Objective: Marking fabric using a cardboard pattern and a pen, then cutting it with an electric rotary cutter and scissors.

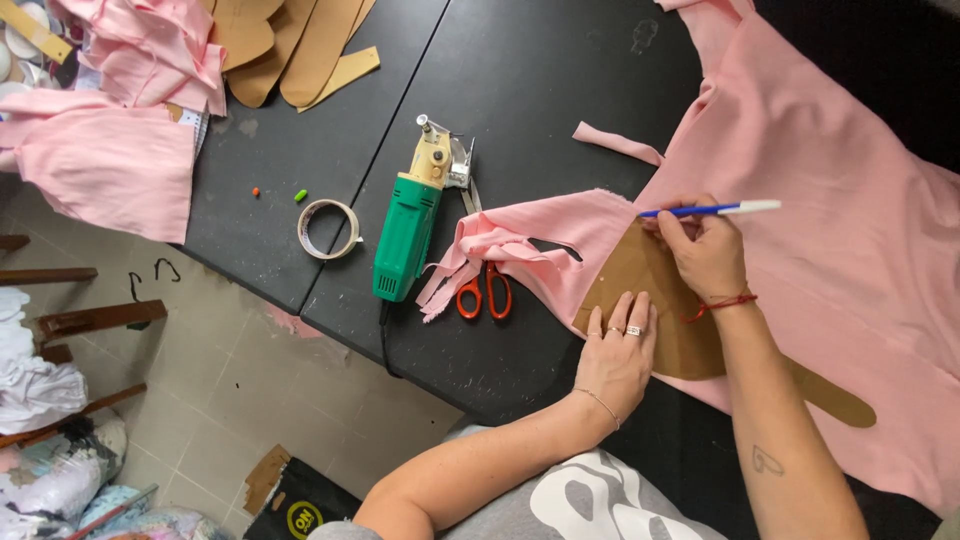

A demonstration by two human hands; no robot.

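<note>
Cardboard pattern (650,300), stiff and light, is lying on limp pink fabric (850,230) likely to creep; I am pressing it flat with my spread left hand (618,345) while my right hand (705,250) is pinching a pen (715,209). My forearm is hiding the pattern's middle.

Left hand (618,345) lies flat, fingers spread, on a brown card pattern piece (660,300), pressing it onto pink fabric (830,200) spread over the black table (530,70). Right hand (705,250) grips a blue-and-white pen (715,209), tip at the pattern's far edge. Left of the pattern: orange-handled scissors (485,293), partly under a fabric scrap, then a green electric cutter (408,225) and a tape roll (328,229). More pattern pieces (290,45) and folded pink cloth (110,160) lie at far left.
</note>
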